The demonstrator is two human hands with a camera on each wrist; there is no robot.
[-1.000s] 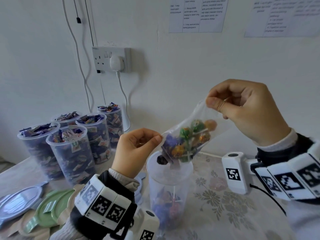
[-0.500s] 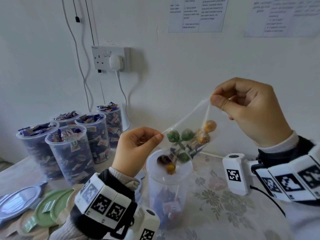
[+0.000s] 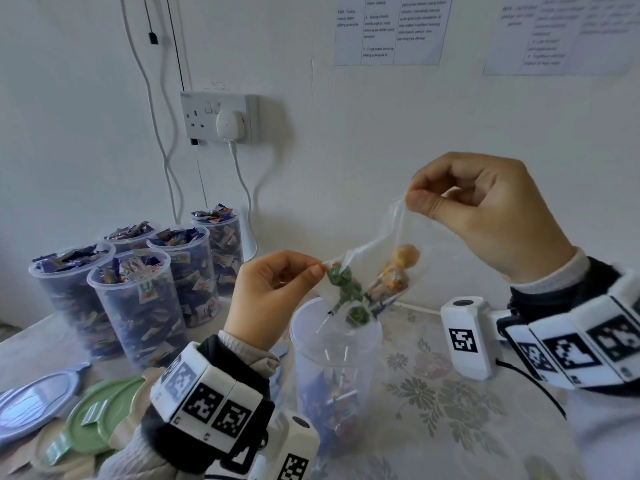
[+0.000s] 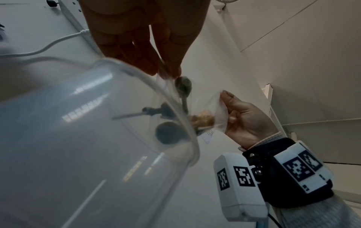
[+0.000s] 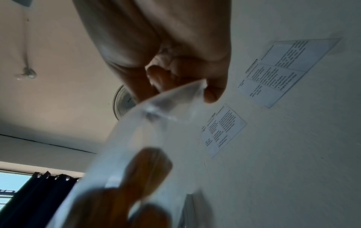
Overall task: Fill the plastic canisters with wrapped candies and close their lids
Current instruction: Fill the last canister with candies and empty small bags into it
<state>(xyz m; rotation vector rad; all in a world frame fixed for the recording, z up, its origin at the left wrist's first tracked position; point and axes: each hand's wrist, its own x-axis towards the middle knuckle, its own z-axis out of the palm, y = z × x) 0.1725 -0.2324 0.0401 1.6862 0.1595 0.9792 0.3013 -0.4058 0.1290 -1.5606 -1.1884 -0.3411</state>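
Left hand [image 3: 273, 299] and right hand [image 3: 485, 216] pinch the tilted bag [image 3: 377, 271] over the open canister [image 3: 334, 372], lollipops [image 3: 349, 296] spilling in; partly filled. Five full canisters [image 3: 138, 306] left of it, unlidded; lids [image 3: 93, 424] lie nearer.

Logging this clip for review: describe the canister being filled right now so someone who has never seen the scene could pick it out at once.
Start at the wall socket and drop to the floral tablecloth. The canister being filled stands near the front, directly under the clear bag pinched by the left hand and right hand. Unlike the five canisters heaped with wrappers at back left, it is mostly empty, holding only lollipops.
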